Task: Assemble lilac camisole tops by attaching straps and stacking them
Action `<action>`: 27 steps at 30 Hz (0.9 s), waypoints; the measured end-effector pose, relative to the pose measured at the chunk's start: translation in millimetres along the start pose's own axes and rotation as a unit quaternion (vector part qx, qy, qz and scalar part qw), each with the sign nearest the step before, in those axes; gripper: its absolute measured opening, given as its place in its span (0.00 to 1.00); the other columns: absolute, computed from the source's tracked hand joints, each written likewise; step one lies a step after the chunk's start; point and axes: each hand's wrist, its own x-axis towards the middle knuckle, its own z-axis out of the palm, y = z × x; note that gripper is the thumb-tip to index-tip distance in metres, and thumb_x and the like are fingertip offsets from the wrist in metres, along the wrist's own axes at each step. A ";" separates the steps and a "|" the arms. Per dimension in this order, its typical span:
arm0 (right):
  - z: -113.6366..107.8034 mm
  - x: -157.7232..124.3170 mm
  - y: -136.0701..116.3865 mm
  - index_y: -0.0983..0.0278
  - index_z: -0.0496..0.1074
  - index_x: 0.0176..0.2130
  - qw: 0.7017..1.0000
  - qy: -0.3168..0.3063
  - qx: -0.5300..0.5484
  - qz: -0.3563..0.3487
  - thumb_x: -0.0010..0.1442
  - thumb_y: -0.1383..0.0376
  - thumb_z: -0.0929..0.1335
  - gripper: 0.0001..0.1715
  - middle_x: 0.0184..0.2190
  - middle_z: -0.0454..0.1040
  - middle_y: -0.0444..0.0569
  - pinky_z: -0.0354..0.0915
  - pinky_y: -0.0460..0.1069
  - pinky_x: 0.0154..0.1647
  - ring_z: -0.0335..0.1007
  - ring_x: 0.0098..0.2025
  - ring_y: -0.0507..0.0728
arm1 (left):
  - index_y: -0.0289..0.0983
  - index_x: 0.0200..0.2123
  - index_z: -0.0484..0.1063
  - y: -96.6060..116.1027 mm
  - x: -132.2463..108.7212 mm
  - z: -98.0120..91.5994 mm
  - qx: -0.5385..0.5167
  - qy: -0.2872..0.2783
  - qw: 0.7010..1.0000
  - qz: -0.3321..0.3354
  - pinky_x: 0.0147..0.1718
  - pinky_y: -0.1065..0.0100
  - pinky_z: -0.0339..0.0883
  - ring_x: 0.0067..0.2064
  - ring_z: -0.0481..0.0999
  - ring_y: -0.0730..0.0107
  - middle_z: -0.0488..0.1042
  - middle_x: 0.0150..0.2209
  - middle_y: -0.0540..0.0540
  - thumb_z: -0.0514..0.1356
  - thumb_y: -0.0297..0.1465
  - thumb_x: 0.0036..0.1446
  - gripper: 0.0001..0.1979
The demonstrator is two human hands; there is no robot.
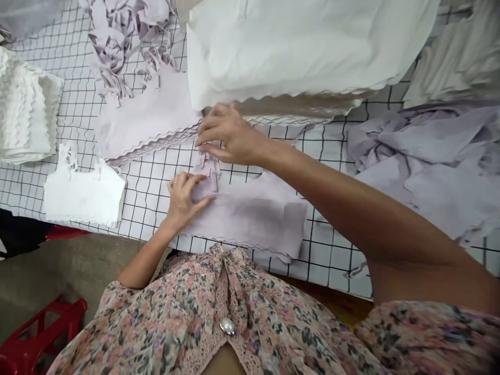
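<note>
A pale lilac garment (253, 216) with a scalloped hem lies flat on the gridded table near its front edge. My left hand (184, 197) grips the garment's upper left corner, fingers curled round the fabric. My right hand (228, 134) reaches across and pinches the garment's thin strap (208, 162) just above that corner, fingers pressed together. Behind my right hand lies a stack of lilac garments (148, 122) with scalloped edges.
A big stack of white fabric (297, 47) fills the back. Folded white pieces (23, 109) and a white garment (84, 195) lie at left. Loose lilac fabric (425, 161) is heaped at right, lilac strips (117, 36) at back left. A red stool (35, 333) stands below.
</note>
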 end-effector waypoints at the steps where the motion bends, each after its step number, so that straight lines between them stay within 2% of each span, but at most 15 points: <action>1: 0.8 -16.9 -11.1 0.60 0.82 0.50 0.999 0.034 0.006 0.028 0.78 0.55 0.64 0.19 0.52 0.81 0.52 0.56 0.73 0.73 0.71 0.61 0.63 | 0.40 0.56 0.75 2.0 -6.8 -1.3 0.020 0.045 0.998 0.027 0.62 0.52 0.62 0.56 0.78 0.56 0.80 0.53 0.41 0.69 0.41 0.67 0.19; 2: 2.8 -36.3 -26.0 0.58 0.79 0.57 0.996 0.065 0.002 0.057 0.79 0.56 0.61 0.21 0.59 0.79 0.53 0.58 0.72 0.72 0.71 0.63 0.64 | 0.39 0.60 0.73 4.6 -14.4 -1.5 0.036 0.073 0.995 0.064 0.66 0.50 0.60 0.61 0.76 0.54 0.78 0.57 0.39 0.66 0.39 0.70 0.19; 3: 6.5 -57.5 -43.8 0.58 0.75 0.64 0.993 0.084 -0.017 0.084 0.79 0.58 0.59 0.24 0.64 0.76 0.53 0.56 0.73 0.73 0.69 0.67 0.65 | 0.39 0.64 0.69 7.5 -22.5 -0.3 0.047 0.076 0.990 0.105 0.70 0.49 0.57 0.67 0.74 0.53 0.76 0.61 0.37 0.62 0.37 0.73 0.20; 4: 12.2 -79.6 -63.2 0.58 0.68 0.71 0.990 0.088 -0.045 0.101 0.80 0.60 0.57 0.27 0.69 0.72 0.54 0.53 0.74 0.75 0.67 0.71 0.65 | 0.39 0.69 0.65 10.2 -30.4 2.3 0.053 0.056 0.987 0.143 0.73 0.47 0.53 0.72 0.69 0.52 0.74 0.65 0.36 0.58 0.35 0.76 0.22; 6: 28.5 -123.8 -99.5 0.61 0.52 0.79 0.985 0.056 -0.115 0.116 0.80 0.58 0.55 0.34 0.75 0.63 0.57 0.45 0.73 0.79 0.57 0.78 0.65 | 0.37 0.78 0.50 13.5 -43.9 11.0 0.067 -0.014 0.981 0.183 0.77 0.45 0.46 0.79 0.58 0.51 0.66 0.73 0.33 0.52 0.35 0.78 0.30; 8: 45.6 -164.3 -122.4 0.67 0.37 0.81 0.978 0.010 -0.176 0.112 0.80 0.51 0.55 0.44 0.77 0.58 0.63 0.36 0.70 0.81 0.53 0.79 0.65 | 0.35 0.81 0.36 11.9 -52.7 21.5 0.091 -0.059 0.980 0.167 0.79 0.43 0.44 0.81 0.50 0.47 0.56 0.78 0.29 0.52 0.42 0.78 0.40; 10: 55.2 -199.6 -128.3 0.69 0.30 0.81 0.964 -0.028 -0.218 0.149 0.78 0.45 0.55 0.50 0.78 0.55 0.65 0.30 0.70 0.81 0.52 0.80 0.67 | 0.36 0.81 0.31 5.6 -57.7 29.1 0.110 -0.064 0.983 0.131 0.79 0.41 0.43 0.82 0.47 0.42 0.47 0.80 0.28 0.55 0.48 0.75 0.47; 12: 53.6 -229.0 -122.5 0.70 0.29 0.81 0.949 -0.037 -0.245 0.196 0.77 0.41 0.54 0.54 0.78 0.52 0.68 0.29 0.72 0.80 0.51 0.80 0.70 | 0.39 0.82 0.29 -2.4 -59.7 31.1 0.114 -0.056 0.986 0.109 0.79 0.38 0.42 0.82 0.45 0.40 0.42 0.81 0.30 0.58 0.50 0.72 0.51; 15: 39.6 -258.4 -109.6 0.69 0.31 0.81 0.936 -0.014 -0.264 0.234 0.77 0.41 0.54 0.53 0.78 0.51 0.71 0.33 0.77 0.77 0.51 0.79 0.74 | 0.43 0.82 0.35 -10.0 -52.0 24.5 0.103 -0.031 0.988 0.115 0.77 0.33 0.42 0.82 0.43 0.39 0.43 0.81 0.32 0.60 0.48 0.72 0.48; 17: 31.5 -264.4 -104.6 0.67 0.35 0.82 0.936 0.029 -0.262 0.232 0.78 0.45 0.55 0.49 0.77 0.54 0.70 0.39 0.78 0.74 0.52 0.79 0.75 | 0.44 0.79 0.50 -8.6 -31.8 18.4 0.088 0.003 0.987 0.136 0.76 0.32 0.46 0.82 0.46 0.39 0.52 0.80 0.33 0.61 0.45 0.73 0.39; 19: 27.5 -258.6 -102.1 0.65 0.45 0.81 0.938 0.088 -0.248 0.227 0.78 0.51 0.58 0.43 0.76 0.59 0.69 0.47 0.75 0.73 0.54 0.78 0.75 | 0.44 0.70 0.67 -1.3 4.2 15.9 0.051 0.024 0.984 0.167 0.72 0.38 0.56 0.77 0.61 0.44 0.67 0.73 0.36 0.61 0.40 0.74 0.25; 21: 25.9 -243.2 -99.1 0.63 0.59 0.76 0.937 0.136 -0.228 0.226 0.77 0.56 0.61 0.34 0.72 0.66 0.65 0.51 0.71 0.72 0.59 0.76 0.73 | 0.41 0.58 0.78 10.1 52.3 20.1 -0.011 0.001 0.982 0.186 0.63 0.50 0.69 0.61 0.78 0.55 0.81 0.57 0.40 0.60 0.34 0.74 0.14; 22: 24.9 -233.3 -96.4 0.63 0.67 0.72 0.937 0.154 -0.217 0.225 0.77 0.57 0.62 0.30 0.69 0.71 0.63 0.52 0.69 0.71 0.62 0.73 0.72 | 0.40 0.51 0.80 16.6 77.9 24.8 -0.037 -0.020 0.983 0.176 0.56 0.56 0.73 0.53 0.81 0.59 0.83 0.50 0.42 0.61 0.32 0.72 0.10; 24: 20.6 -211.3 -86.4 0.63 0.77 0.62 0.938 0.179 -0.197 0.221 0.76 0.59 0.63 0.22 0.61 0.79 0.60 0.56 0.67 0.68 0.70 0.65 0.69 | 0.37 0.41 0.82 29.3 125.3 37.1 -0.063 -0.053 0.990 0.112 0.47 0.61 0.73 0.42 0.80 0.62 0.83 0.41 0.44 0.64 0.29 0.68 0.05; 27: 5.7 -175.9 -57.7 0.63 0.82 0.48 0.936 0.197 -0.183 0.229 0.76 0.60 0.63 0.19 0.45 0.83 0.57 0.62 0.64 0.58 0.72 0.51 0.66 | 0.35 0.33 0.81 43.7 172.0 54.6 -0.102 -0.073 0.992 0.024 0.45 0.62 0.70 0.38 0.78 0.63 0.82 0.35 0.43 0.67 0.24 0.61 0.04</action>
